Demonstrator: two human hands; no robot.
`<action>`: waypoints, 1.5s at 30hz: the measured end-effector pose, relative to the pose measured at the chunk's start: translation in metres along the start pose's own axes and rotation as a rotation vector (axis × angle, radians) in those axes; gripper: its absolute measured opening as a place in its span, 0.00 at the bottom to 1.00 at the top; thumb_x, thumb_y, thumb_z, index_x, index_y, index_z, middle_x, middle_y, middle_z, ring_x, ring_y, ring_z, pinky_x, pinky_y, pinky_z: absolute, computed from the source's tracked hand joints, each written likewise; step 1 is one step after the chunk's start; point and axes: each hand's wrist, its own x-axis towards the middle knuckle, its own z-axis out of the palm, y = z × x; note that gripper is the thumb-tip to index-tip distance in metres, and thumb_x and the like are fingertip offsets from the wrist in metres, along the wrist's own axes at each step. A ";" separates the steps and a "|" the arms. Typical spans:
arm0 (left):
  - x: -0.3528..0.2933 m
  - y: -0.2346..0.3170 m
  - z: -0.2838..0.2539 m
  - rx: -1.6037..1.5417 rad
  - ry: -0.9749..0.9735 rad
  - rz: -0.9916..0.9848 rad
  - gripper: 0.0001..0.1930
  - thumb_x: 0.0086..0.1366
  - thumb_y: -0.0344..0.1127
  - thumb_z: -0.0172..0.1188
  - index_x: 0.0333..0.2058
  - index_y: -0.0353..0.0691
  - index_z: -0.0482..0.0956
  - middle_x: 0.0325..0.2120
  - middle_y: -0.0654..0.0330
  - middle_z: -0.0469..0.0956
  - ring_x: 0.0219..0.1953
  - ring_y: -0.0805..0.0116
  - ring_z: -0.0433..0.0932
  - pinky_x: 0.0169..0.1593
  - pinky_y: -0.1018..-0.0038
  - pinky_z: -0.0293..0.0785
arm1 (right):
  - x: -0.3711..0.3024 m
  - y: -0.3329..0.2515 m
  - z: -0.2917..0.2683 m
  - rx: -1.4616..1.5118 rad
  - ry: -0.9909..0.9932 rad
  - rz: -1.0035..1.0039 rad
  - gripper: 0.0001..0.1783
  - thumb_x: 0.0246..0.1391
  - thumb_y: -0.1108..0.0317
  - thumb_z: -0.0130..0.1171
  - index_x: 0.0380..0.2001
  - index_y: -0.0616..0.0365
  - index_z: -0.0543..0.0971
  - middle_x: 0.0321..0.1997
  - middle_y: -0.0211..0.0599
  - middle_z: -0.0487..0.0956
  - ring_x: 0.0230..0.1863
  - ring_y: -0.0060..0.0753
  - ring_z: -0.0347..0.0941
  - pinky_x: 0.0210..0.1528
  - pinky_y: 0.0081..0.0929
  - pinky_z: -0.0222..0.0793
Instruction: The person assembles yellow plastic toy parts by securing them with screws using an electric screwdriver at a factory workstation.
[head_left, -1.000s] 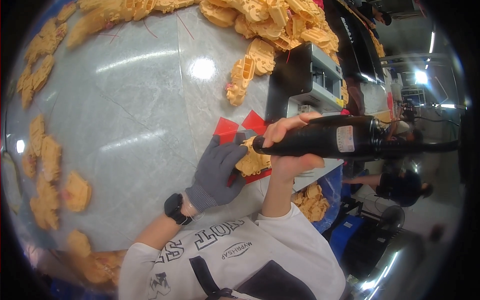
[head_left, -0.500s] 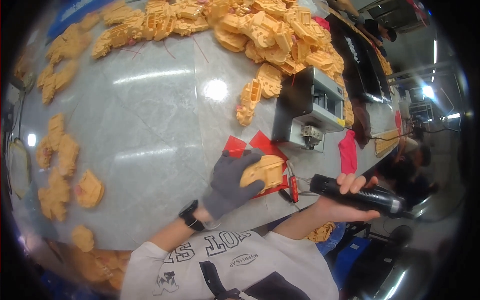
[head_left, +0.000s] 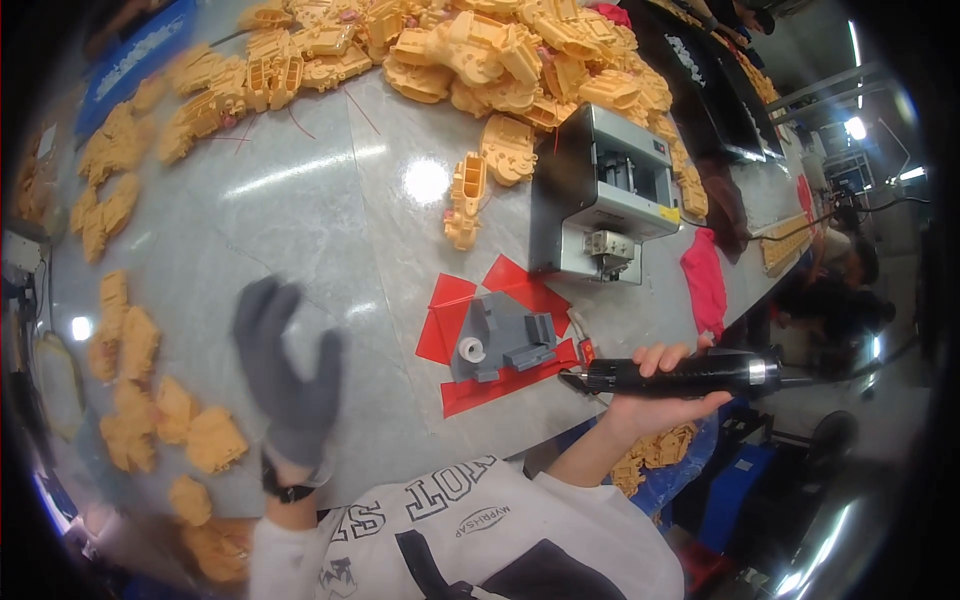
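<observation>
My left hand (head_left: 287,360) wears a grey glove and hovers over the left part of the table, fingers spread, thumb apart, nothing in it. It is slightly blurred. Several yellow-orange plastic housings (head_left: 215,440) lie to its left. In my bare right hand (head_left: 665,390) is a black electric screwdriver (head_left: 630,376), its tip end pointing left. That end is close to a grey fixture (head_left: 505,335) with a white round post, which sits on red tape (head_left: 465,398) stuck to the table. No housing rests on the fixture.
A large heap of yellow-orange housings (head_left: 480,50) covers the far side. A grey and black screw feeder (head_left: 610,190) stands right of the fixture, beside a pink cloth (head_left: 703,280). A blue tray (head_left: 135,65) with white parts is at the far left. Other people work at the right.
My left hand has let go of the yellow-orange housing and moved left, uncovering the grey fixture. Another housing now lies in the left group. The screwdriver has shifted slightly left.
</observation>
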 end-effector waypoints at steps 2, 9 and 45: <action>0.036 0.030 0.052 -0.186 -0.037 0.161 0.29 0.46 0.33 0.64 0.49 0.36 0.67 0.47 0.47 0.66 0.51 0.48 0.65 0.53 0.62 0.62 | -0.003 -0.002 0.008 0.035 -0.026 0.020 0.39 0.51 0.30 0.35 0.46 0.56 0.63 0.17 0.32 0.67 0.13 0.27 0.61 0.19 0.26 0.58; 0.053 0.023 0.136 -0.527 -0.327 -0.427 0.27 0.52 0.36 0.55 0.52 0.37 0.65 0.39 0.47 0.73 0.42 0.55 0.74 0.46 0.69 0.69 | -0.006 -0.001 0.001 0.097 -0.126 0.032 0.39 0.51 0.30 0.36 0.46 0.57 0.63 0.17 0.33 0.67 0.13 0.27 0.61 0.19 0.27 0.59; -0.017 0.049 0.093 -0.406 -0.518 0.093 0.24 0.52 0.38 0.56 0.50 0.41 0.70 0.46 0.47 0.68 0.44 0.52 0.69 0.48 0.64 0.66 | -0.005 0.009 -0.011 -0.007 0.006 0.090 0.39 0.50 0.30 0.37 0.45 0.56 0.64 0.18 0.33 0.67 0.14 0.27 0.61 0.19 0.27 0.59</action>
